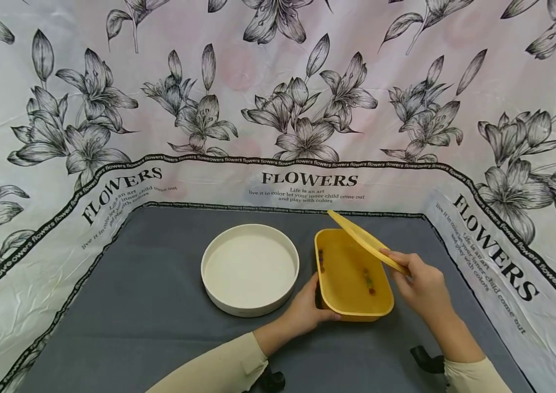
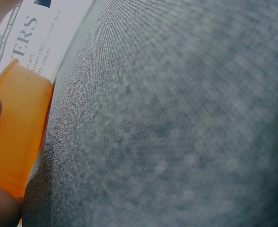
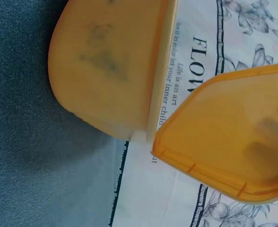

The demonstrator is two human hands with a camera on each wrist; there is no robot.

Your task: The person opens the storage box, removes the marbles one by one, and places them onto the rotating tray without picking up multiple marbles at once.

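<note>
A yellow rectangular container point(image 1: 347, 267) sits on the grey surface, tilted slightly in the head view, with small dark and coloured specks inside or on it; I cannot tell what these are. My left hand point(image 1: 305, 311) grips its left side and near-left corner. The right hand point(image 1: 423, 284) pinches a flat yellow lid point(image 1: 366, 241) by its near right end, holding it slanted over the container's right rim. In the right wrist view, the lid point(image 3: 214, 142) appears beside the container wall point(image 3: 115, 85), with finger shadows showing through. The left wrist view shows the container's side point(image 2: 21, 127) between fingertips.
Left of the container stands a round, shallow, cream-white dish point(image 1: 250, 267). A grey cloth point(image 1: 135, 305) covers the working surface. White flower-printed fabric point(image 1: 307, 188) rises at the back and both sides. Black straps point(image 1: 425, 360) show near both wrists.
</note>
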